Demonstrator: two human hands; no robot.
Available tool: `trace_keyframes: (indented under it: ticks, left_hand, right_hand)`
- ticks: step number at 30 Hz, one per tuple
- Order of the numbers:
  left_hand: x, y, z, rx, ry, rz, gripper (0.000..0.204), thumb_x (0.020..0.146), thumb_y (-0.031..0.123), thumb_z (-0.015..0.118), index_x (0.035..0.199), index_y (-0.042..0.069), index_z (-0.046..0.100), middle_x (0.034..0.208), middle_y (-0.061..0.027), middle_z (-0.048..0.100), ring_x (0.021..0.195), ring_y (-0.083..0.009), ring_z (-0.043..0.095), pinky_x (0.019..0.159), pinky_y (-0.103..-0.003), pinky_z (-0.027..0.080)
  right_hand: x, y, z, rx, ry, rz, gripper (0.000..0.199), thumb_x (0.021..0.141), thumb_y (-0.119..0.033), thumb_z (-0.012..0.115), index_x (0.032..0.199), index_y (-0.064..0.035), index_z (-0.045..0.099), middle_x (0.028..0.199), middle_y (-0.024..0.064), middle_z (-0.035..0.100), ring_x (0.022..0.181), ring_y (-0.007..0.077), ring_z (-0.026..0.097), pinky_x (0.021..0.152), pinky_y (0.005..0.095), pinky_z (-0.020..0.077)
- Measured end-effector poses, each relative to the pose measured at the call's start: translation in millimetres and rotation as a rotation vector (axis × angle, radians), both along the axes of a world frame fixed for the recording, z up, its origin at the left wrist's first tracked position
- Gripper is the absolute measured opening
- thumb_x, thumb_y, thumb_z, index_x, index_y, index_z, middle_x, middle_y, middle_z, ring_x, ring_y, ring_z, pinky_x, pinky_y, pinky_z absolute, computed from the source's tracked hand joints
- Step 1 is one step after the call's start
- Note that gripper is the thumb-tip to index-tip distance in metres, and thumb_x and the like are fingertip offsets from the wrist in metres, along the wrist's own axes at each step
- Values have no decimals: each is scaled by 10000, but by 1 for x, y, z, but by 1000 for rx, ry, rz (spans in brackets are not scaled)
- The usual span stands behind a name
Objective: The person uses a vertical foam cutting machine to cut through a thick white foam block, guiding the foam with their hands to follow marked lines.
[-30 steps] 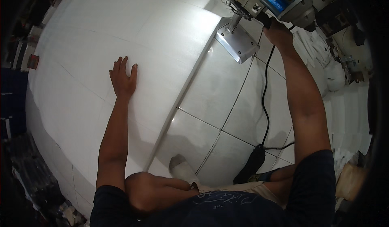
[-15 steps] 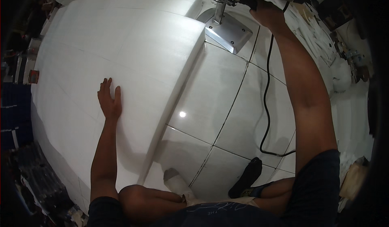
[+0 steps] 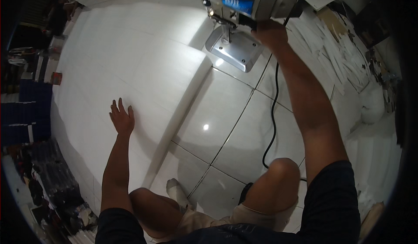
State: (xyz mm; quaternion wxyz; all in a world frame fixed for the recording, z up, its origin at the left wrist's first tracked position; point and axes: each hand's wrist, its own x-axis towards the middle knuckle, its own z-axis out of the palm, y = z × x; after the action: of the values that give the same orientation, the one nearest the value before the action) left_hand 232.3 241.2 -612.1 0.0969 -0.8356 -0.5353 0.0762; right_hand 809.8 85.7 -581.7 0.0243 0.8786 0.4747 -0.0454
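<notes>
A thick white foam slab (image 3: pixel 143 65) lies across the tiled floor on my left. My left hand (image 3: pixel 122 119) rests on its top with the fingers spread, holding nothing. At the far end, my right hand (image 3: pixel 272 35) is wrapped round the dark handle of an upright electric cutting machine (image 3: pixel 257 2) with a blue label. Its flat metal base plate (image 3: pixel 237 54) stands on the floor at the slab's far right edge, where the foam has a step-shaped cut. Part of the handle is hidden behind my fingers.
A black power cord (image 3: pixel 275 113) runs from the machine over the floor tiles (image 3: pixel 222 100) toward my right knee. White foam strips (image 3: pixel 326 52) are heaped at the far right. Dark stacked goods (image 3: pixel 52 170) line the left side. My knees and feet are close to the slab's near edge.
The whole view has shifted. The cutting machine, still in my right hand, shows larger and further left. My right knee has come up into view; my left hand stays spread on the foam.
</notes>
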Motion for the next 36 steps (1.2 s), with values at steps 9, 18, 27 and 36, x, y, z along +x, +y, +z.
trace_keyframes:
  ticks: [9,18,27,36]
  left_hand:
    - [65,-38,114,-457,-35,-311,559,943,294,627,1430,71,468,1505,-228,396,1398,-413,370,1165,-505,302]
    - [105,-9,29,-399,-308,-221,654,940,408,634,1457,58,439,1529,-276,351,1418,-461,317,1166,-548,260]
    - [108,-22,-37,-252,-432,-120,717,948,421,604,1514,61,351,1554,-282,287,1460,-454,237,1192,-570,157]
    - [98,-19,-33,-302,-455,-107,744,909,388,637,1506,44,356,1559,-280,261,1468,-460,205,1176,-606,129]
  right_hand:
    - [-5,-8,-7,150,0,-1,269,885,-362,626,921,-107,702,873,119,726,791,296,724,684,440,582]
    - [2,-15,-15,285,-190,107,289,819,-392,665,873,-115,727,819,103,728,724,314,713,691,455,577]
    - [-6,-19,-7,499,-441,235,503,806,-447,716,1168,-102,658,1176,151,660,1050,375,655,920,479,529]
    - [-7,-19,34,400,504,210,274,905,-240,739,1135,-97,697,1080,81,707,1015,217,679,887,381,541]
